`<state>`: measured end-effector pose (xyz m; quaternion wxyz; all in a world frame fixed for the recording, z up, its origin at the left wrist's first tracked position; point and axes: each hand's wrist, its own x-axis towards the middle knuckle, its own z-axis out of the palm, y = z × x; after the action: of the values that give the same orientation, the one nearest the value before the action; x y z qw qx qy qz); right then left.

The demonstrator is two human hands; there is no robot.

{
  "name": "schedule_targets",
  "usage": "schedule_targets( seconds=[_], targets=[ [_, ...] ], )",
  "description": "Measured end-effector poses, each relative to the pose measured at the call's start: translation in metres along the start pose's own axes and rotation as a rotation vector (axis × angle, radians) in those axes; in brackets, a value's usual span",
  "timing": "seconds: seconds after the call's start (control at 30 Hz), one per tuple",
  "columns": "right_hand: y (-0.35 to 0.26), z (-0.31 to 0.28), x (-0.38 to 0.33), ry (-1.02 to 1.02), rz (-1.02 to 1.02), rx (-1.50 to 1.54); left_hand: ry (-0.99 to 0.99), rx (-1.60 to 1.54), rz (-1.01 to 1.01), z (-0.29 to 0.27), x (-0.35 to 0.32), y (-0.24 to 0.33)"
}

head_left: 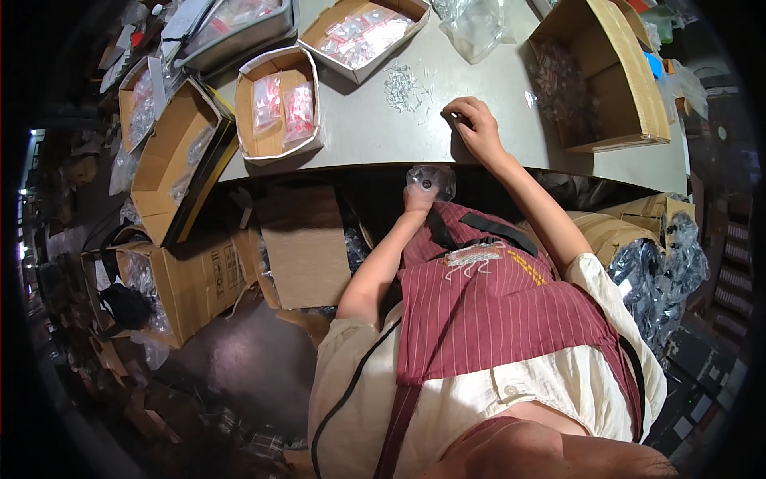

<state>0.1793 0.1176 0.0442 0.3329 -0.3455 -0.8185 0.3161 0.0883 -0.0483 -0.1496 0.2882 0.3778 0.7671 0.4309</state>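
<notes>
My left hand [418,198] is just below the table's front edge, its fingers closed on a clear plastic bag [444,182] with a small dark round spot in its middle. My right hand [474,128] rests over the table near that edge. Its fingers are curled, with thumb and forefinger close together; anything between them is too small to make out. To the left of the right hand lies a loose pile of small silvery screws or pins [402,88], a few strewn towards the fingers.
On the grey table [359,128], a carton [317,120] and a tray-like box [351,68] hold small bags of parts. A large tilted carton [614,80] with small bags stands right; a clear bag [475,32] lies at the back. More cartons [199,279] stand below left.
</notes>
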Motion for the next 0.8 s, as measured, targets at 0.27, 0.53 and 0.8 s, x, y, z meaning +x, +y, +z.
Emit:
schedule_targets(
  seconds=[0.27,0.53,0.8],
  targets=[
    [0.015,0.018,0.023,0.012,-0.170,-0.148,-0.025,-0.065,-0.032,0.000,-0.001,-0.004],
    [0.008,0.016,0.029,-0.153,-0.285,-0.252,-0.041,-0.012,-0.071,0.002,-0.001,-0.006],
    [0.000,-0.004,-0.007,-0.174,-0.349,-0.234,-0.032,-0.034,0.025,0.010,0.003,-0.019]
  ],
)
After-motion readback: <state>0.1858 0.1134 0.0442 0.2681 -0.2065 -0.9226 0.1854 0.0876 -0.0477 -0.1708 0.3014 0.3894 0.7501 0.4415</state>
